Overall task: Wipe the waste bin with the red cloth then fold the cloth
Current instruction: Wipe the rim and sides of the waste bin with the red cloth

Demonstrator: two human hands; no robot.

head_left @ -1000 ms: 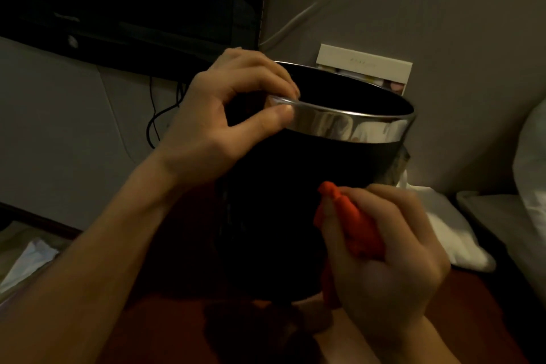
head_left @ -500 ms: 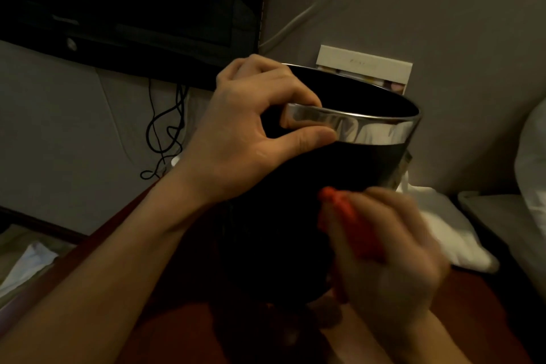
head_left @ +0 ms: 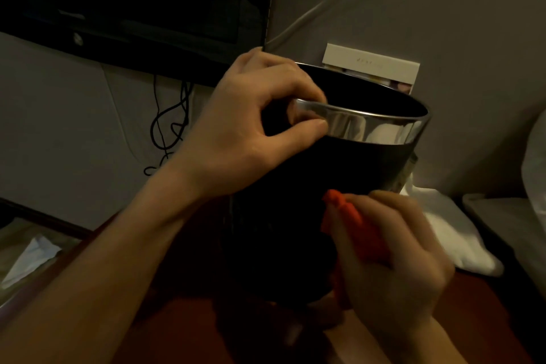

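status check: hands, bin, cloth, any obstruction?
Left hand pinches black waste bin's chrome rim. Right hand grips bunched red cloth against bin's side. Cloth not yet folded. Nothing in the way.

A dark flat screen [head_left: 133, 0] is mounted on the grey wall, with black cables [head_left: 170, 124] hung beneath it. A white card box [head_left: 370, 66] is propped against the wall, and crumpled white fabric [head_left: 452, 233] is seen at the right.

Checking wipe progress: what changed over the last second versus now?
The left hand shifted its pinch rightward along the chrome rim of the waste bin, thumb now further round the front. The right hand kept the red cloth bunched against the bin's lower side with little visible travel. Bin upright, both grips unchanged.
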